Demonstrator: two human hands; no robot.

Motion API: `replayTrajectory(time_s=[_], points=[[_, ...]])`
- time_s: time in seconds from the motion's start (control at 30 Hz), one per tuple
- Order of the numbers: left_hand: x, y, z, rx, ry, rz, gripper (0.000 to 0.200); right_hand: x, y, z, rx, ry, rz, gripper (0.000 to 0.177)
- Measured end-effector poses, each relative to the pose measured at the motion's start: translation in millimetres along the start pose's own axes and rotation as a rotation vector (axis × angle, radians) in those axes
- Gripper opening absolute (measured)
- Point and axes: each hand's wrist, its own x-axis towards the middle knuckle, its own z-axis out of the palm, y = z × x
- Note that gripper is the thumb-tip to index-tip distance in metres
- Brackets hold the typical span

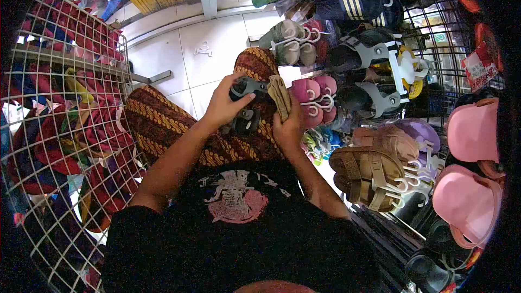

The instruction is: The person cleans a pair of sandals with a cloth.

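Above my lap, my left hand (228, 100) grips a dark sandal (247, 88) with a grey hanger piece on it, fingers and thumb around its side. A second dark sandal (244, 121) hangs just below that one. My right hand (289, 125) is closed around a folded tan cloth or strap (279, 96), upright beside the sandals. What exactly the tan item is cannot be made out. The two hands are apart, with the dark sandals between them.
A wire grid rack (70, 125) with colourful fabric stands at the left. To the right hang pink sandals (306, 91), brown sandals (369, 171), black sandals (358, 100) and pink clogs (469, 201). A white hanger (203, 49) lies on the tiled floor (157, 49).
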Motion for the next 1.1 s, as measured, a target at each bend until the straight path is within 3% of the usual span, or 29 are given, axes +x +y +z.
replayTrajectory(time_s=[0.07, 0.37, 0.47, 0.67, 0.77, 0.9, 1.0, 1.1], points=[[-1, 0, 0, -0.134, -0.033, -0.161, 0.070, 0, 3, 4, 0.006, 0.030, -0.039, 0.064], [-2, -7, 3, -0.077, -0.008, -0.087, 0.068, -2, 6, 6, 0.021, 0.014, -0.005, 0.069], [-1, -5, 1, -0.085, -0.034, -0.172, 0.068, -2, 5, 4, 0.005, -0.001, -0.007, 0.069], [-3, 10, -4, -0.096, -0.035, -0.130, 0.062, -4, 3, 6, 0.000, 0.025, 0.013, 0.062], [0, -11, 4, -0.196, -0.033, -0.107, 0.058, -4, 16, 11, 0.082, 0.025, 0.056, 0.066], [-1, -10, 5, -0.058, -0.011, -0.106, 0.054, 0, 18, 9, 0.291, 0.125, 0.108, 0.055], [0, -11, 6, 0.006, 0.003, -0.052, 0.052, -15, 19, -1, 0.174, 0.083, -0.076, 0.056], [2, -12, 6, 0.086, 0.039, 0.003, 0.050, -20, -1, -34, -0.098, -0.053, -0.566, 0.063]])
